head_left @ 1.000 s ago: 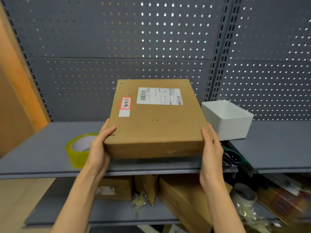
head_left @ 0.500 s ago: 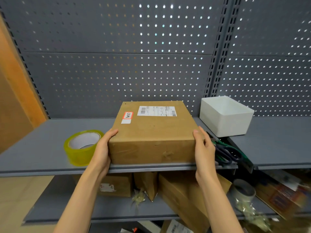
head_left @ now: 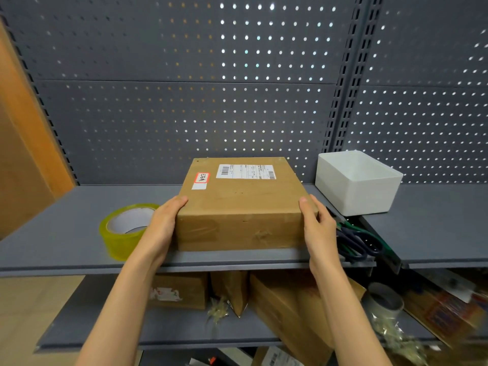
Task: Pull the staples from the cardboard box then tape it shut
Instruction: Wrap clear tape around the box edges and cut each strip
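A flat brown cardboard box (head_left: 243, 204) lies on the grey shelf (head_left: 66, 233), its top face carrying a white shipping label and a small red-edged sticker. My left hand (head_left: 165, 225) grips the box's near left corner, thumb on top. My right hand (head_left: 318, 228) grips the near right corner the same way. A roll of yellowish clear tape (head_left: 126, 229) lies flat just left of my left hand. No staples can be made out on the faces that show.
A white open bin (head_left: 356, 183) stands at the right rear. Dark scissors (head_left: 356, 241) lie just right of my right hand. A pegboard wall backs the shelf. Below are more cardboard boxes (head_left: 287, 305) and another tape roll (head_left: 384, 302).
The box was held tilted above the shelf; both hands have lowered it and it now rests flat on the shelf near the front edge.
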